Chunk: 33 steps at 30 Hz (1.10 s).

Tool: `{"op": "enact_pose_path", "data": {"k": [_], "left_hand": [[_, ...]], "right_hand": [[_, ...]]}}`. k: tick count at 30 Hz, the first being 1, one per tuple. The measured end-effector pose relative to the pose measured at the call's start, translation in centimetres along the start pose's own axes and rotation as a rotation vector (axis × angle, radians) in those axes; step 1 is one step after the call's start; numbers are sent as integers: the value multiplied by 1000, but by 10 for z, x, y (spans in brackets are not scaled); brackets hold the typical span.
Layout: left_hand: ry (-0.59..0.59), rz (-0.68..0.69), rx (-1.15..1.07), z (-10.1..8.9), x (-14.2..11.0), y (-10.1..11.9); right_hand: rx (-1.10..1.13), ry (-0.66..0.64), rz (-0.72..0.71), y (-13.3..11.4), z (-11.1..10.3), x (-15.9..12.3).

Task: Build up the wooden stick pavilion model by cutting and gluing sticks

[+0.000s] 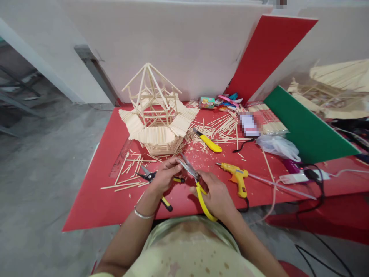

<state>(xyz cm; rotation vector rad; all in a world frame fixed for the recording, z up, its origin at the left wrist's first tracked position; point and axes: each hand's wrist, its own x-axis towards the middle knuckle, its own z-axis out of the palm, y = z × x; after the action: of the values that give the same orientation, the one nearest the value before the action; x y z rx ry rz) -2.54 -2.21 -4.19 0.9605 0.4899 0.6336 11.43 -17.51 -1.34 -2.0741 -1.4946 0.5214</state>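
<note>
My right hand is wrapped round the yellow handles of a pair of scissors, whose blades stand partly apart and point up and left. Close to the blade tips, my left hand is closed in a pinch. What lies between its fingertips is too small to make out. Under my left hand rests a pair of black and yellow cutters, partly hidden by the wrist. Beyond both hands stands a pavilion-like model built of thin wooden sticks, with an open roof frame on top.
On the red board lie loose sticks, a clear ruler, a yellow utility knife and a yellow glue gun. A plastic bag, a green board and a power strip with cables are at right.
</note>
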Motion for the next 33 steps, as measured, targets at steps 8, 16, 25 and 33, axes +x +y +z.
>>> {"op": "enact_pose_path", "data": {"k": [8, 16, 25, 33], "left_hand": [[16, -30, -42, -1, 0, -3], [38, -59, -3, -1, 1, -3], [6, -13, 23, 0, 3, -3], [-5, -14, -1, -7, 3, -11]], "right_hand": [[49, -28, -8, -2, 2, 2], [163, -48, 15, -5, 7, 2], [44, 28, 32, 11, 12, 1], [-96, 5, -36, 6, 1, 3]]}}
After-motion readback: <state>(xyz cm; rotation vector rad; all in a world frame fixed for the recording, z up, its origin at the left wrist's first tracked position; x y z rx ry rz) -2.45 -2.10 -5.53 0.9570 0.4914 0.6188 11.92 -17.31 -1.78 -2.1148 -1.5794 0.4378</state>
